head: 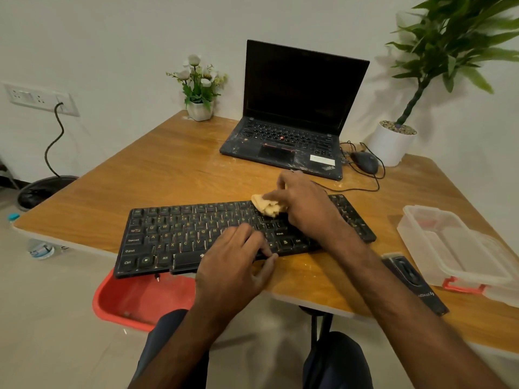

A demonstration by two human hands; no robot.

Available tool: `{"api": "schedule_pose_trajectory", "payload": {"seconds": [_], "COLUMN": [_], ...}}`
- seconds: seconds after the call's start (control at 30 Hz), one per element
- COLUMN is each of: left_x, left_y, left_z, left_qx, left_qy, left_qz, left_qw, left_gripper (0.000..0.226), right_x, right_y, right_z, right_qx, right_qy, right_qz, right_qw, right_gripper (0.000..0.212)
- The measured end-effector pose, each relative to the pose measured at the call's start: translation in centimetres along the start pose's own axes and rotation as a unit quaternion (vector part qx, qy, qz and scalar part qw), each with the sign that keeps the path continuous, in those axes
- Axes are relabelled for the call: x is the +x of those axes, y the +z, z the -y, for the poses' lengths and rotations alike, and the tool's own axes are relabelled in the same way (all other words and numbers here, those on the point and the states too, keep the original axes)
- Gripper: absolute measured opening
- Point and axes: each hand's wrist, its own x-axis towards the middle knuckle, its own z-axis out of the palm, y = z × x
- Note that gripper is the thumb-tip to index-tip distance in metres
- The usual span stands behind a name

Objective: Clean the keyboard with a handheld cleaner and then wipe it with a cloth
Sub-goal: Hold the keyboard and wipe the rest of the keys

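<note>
Yellow cloth (266,206) clutched in right hand (304,204) atop keyboard (179,234); left hand (238,261) flat on it.

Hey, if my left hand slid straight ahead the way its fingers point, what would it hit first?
Most likely the yellow cloth that the right hand holds on the keyboard; the left hand points across the keys toward it.

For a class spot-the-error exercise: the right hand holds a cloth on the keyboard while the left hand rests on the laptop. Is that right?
No. The head view shows the left hand resting on the keyboard, not the laptop; the right hand does hold a cloth on the keyboard.
</note>
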Motion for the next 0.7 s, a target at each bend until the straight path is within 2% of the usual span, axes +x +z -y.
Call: {"api": "schedule_pose_trajectory", "payload": {"seconds": [0.07, 0.13, 0.23, 0.33, 0.4, 0.43, 0.6, 0.7], "left_x": [0.0, 0.0, 0.0, 0.0, 0.1, 0.1, 0.1, 0.0], "left_y": [0.0, 0.0, -0.1, -0.1, -0.1, -0.2, -0.1, 0.0], "left_z": [0.0, -0.1, -0.1, -0.1, -0.2, -0.2, -0.2, -0.1], "left_qx": [-0.001, -0.004, -0.002, 0.001, 0.004, 0.003, 0.002, 0.000], "left_qy": [0.001, -0.002, -0.005, -0.006, -0.002, -0.001, -0.004, -0.001], "left_qz": [0.000, -0.002, -0.003, 0.002, 0.001, 0.002, 0.000, -0.001], "left_qw": [1.000, 1.000, 1.000, 1.000, 1.000, 1.000, 1.000, 1.000], "left_gripper": [0.018, 0.019, 0.019, 0.018, 0.018, 0.018, 0.019, 0.018], "right_x": [-0.2, 0.1, 0.6, 0.8, 0.6, 0.5, 1.0, 1.0], "right_y": [0.4, 0.1, -0.6, -0.7, -0.4, -0.2, -0.9, -1.2], "right_z": [-0.1, -1.3, -2.4, -0.9, 0.2, 0.2, -2.8, -2.1], "right_qx": [-0.035, -0.066, -0.042, -0.030, -0.052, -0.065, -0.086, -0.039], "right_qy": [-0.006, 0.041, 0.092, 0.029, -0.033, -0.038, 0.037, 0.033], "right_qz": [0.010, 0.024, 0.028, -0.011, 0.007, 0.022, 0.060, 0.008], "right_qw": [0.999, 0.997, 0.995, 0.999, 0.998, 0.997, 0.994, 0.999], "right_gripper": [0.044, 0.043, 0.043, 0.044, 0.044, 0.044, 0.043, 0.045]}}
